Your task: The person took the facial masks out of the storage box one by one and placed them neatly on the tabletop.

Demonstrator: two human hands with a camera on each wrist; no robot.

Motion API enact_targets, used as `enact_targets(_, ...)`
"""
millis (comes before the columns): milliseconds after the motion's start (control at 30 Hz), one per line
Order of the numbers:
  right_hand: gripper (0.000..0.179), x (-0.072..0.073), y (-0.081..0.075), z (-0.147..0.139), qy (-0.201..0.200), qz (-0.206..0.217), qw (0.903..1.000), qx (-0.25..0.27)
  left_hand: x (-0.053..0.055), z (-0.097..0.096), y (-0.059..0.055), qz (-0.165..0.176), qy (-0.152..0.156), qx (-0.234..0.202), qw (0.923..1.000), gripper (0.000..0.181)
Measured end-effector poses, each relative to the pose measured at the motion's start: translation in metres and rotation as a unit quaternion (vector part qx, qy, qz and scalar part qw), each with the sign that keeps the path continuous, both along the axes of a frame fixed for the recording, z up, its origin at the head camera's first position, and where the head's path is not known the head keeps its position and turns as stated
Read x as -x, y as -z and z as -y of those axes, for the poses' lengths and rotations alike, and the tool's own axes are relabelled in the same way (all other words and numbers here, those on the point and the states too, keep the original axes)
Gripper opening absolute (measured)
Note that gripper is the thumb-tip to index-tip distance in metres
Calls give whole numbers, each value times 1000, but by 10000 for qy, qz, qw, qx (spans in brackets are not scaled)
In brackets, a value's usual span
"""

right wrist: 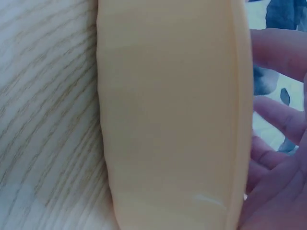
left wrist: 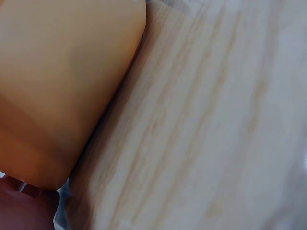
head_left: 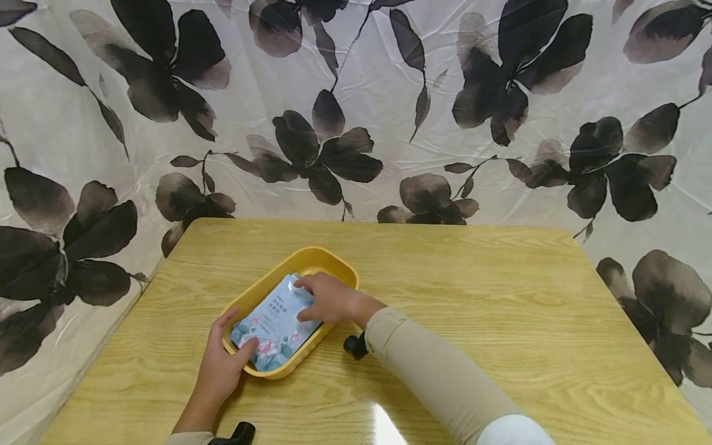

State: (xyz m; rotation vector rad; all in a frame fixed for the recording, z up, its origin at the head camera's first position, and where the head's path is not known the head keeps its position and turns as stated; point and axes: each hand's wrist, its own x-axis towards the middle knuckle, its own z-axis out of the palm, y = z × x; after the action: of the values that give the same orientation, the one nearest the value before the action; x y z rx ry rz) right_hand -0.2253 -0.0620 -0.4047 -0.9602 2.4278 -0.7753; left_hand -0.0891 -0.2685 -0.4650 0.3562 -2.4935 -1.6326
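Observation:
A yellow basket stands at a slant on the table's left half, its smooth wall close up in both wrist views. In it lies a pale blue flat packet printed with dark writing, pink flowers and green leaves. My left hand reaches over the basket's near-left corner. Its thumb touches the packet's lower end; what the other fingertips do is hidden. My right hand hangs over the packet's upper right end, thumb and index finger spread apart on its face. In the right wrist view, its fingers show loosely parted behind the rim.
The wood-grain table stretches to the right of the basket, with a bright glare patch near its front. A floral curtain hangs behind the table and along its sides. Black wrist-camera parts sit by both wrists.

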Motion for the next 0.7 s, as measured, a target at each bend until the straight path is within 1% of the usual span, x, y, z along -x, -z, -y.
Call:
enact_targets(133,57,-2,-3,-1,-12,-27,9988,485,0,0,1,84,-32,34,10000,74)
enact_targets(200,55,-4,-4,-1,47,112,9974,713,0,-1,1,102,-49,36,9999,74)
enact_targets(267,52,-5,-5,0,89,349,9960,817,0,-1,0,86,-59,8,9999,75)
enact_targets(400,49,-9,-5,1,-116,622,9961,618,0,-2,-1,22,-51,-21,10000,73)
enact_targets(500,48,-11,-4,2,-325,571,9968,459,0,-3,-1,21,-24,-48,10000,74)
enact_targets(567,48,-13,-3,3,-393,602,9962,498,0,-4,-2,51,-30,-53,10000,74)
enact_targets(700,47,-17,-2,5,-555,510,9962,428,-1,-4,-2,138,-48,-44,9999,74)
